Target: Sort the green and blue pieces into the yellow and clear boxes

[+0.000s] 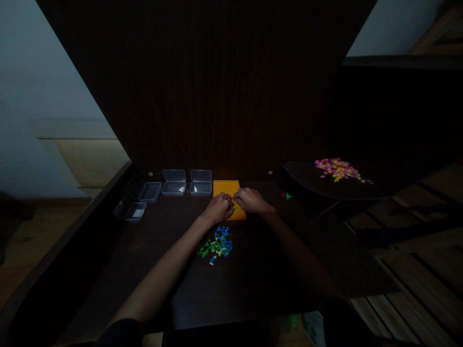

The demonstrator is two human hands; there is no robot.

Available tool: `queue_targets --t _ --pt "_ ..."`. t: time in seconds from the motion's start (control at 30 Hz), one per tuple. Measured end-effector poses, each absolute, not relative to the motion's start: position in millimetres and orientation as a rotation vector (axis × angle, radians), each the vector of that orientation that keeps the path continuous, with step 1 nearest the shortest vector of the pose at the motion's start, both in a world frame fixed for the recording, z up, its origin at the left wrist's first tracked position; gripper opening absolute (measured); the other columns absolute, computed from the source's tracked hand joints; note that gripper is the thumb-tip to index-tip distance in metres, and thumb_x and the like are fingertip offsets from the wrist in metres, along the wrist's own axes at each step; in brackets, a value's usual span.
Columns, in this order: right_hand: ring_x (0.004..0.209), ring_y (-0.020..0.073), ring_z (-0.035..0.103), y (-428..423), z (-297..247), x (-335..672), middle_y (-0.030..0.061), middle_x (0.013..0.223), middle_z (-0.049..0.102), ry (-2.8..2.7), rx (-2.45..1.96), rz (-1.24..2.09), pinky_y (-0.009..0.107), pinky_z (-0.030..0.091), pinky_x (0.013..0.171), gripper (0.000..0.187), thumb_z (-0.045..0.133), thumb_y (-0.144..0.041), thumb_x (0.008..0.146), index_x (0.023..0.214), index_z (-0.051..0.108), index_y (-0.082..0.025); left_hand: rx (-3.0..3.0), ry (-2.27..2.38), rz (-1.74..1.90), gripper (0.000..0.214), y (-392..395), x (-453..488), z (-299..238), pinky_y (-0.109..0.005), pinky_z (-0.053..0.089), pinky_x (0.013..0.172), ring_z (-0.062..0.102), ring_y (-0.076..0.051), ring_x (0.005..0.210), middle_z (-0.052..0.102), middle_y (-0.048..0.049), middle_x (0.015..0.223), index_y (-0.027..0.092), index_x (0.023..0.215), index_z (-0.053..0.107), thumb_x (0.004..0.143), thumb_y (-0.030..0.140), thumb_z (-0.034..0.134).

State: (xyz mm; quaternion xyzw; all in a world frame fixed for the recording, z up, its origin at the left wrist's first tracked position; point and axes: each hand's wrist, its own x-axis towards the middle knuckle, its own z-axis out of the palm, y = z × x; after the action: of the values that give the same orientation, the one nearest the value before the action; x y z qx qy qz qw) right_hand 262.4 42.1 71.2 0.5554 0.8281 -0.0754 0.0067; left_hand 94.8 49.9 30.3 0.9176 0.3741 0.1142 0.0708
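A flat yellow board or tray (226, 186) lies toward the back of the dark table, under both hands. My left hand (220, 208) rests over its left part with the fingers curled in. From the right, my right hand (250, 199) reaches over its other side, fingertips bent and pinched close to the left ones. Small green pieces (234, 207) show on the yellow surface between the hands. What the fingertips hold, if anything, is hidden or too small to make out. Nearer me lies a loose pile of small blue, green and white toy bricks (218, 245).
Several clear plastic boxes (174, 188) with raised lids stand along the table's back and left. On a side shelf at right is a heap of pink, red and yellow bits (338, 168). A dark panel (217, 96) rises behind the table.
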Motion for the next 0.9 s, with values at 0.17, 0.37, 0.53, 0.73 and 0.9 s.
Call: queue_targets --t 0.17,0.37,0.53,0.73,0.9 --pt "0.097 0.0201 0.063 40 79 276 0.0063 0.109 0.07 2.618 1.763 -0.281 0.025 0.042 0.075 0.027 0.046 -0.022 0.092 0.102 0.071 -0.023 2.839 1.101 0.304 0.021 48 91 35 -0.035 0.047 0.09 0.055 -0.024 0.099 0.064 -0.0125 0.099 0.013 0.084 0.07 0.09 0.021 0.052" --pt "0.099 0.0195 0.062 30 75 282 0.0054 0.111 0.068 2.677 1.752 -0.3 0.025 0.043 0.079 0.029 0.048 -0.024 0.092 0.11 0.071 -0.024 2.837 1.102 0.346 0.021 49 86 39 -0.035 0.047 0.089 0.056 -0.024 0.097 0.063 -0.0124 0.097 0.014 0.081 0.07 0.089 0.019 0.051" --pt "0.099 0.0212 0.06 24 62 275 0.0084 0.114 0.061 2.595 1.746 -0.247 0.029 0.044 0.082 0.036 0.041 -0.024 0.094 0.116 0.07 -0.028 2.626 1.088 0.609 0.023 44 63 36 -0.034 0.047 0.092 0.056 -0.021 0.096 0.063 -0.0085 0.096 0.017 0.093 0.07 0.089 0.014 0.047" --pt "0.104 0.0222 0.059 26 53 271 0.0095 0.12 0.058 2.565 1.716 -0.292 0.031 0.043 0.087 0.039 0.04 -0.024 0.094 0.122 0.066 -0.027 2.467 1.066 0.751 0.028 14 20 37 -0.034 0.046 0.091 0.055 -0.019 0.097 0.063 -0.0056 0.097 0.019 0.104 0.069 0.092 0.017 0.044" --pt "0.102 0.0201 0.059 23 55 269 0.0088 0.116 0.061 2.655 1.742 -0.31 0.029 0.043 0.086 0.037 0.042 -0.021 0.093 0.121 0.066 -0.024 2.44 0.996 0.595 0.025 -14 4 40 -0.034 0.044 0.093 0.056 -0.018 0.098 0.064 -0.0046 0.099 0.02 0.105 0.068 0.094 0.02 0.046"
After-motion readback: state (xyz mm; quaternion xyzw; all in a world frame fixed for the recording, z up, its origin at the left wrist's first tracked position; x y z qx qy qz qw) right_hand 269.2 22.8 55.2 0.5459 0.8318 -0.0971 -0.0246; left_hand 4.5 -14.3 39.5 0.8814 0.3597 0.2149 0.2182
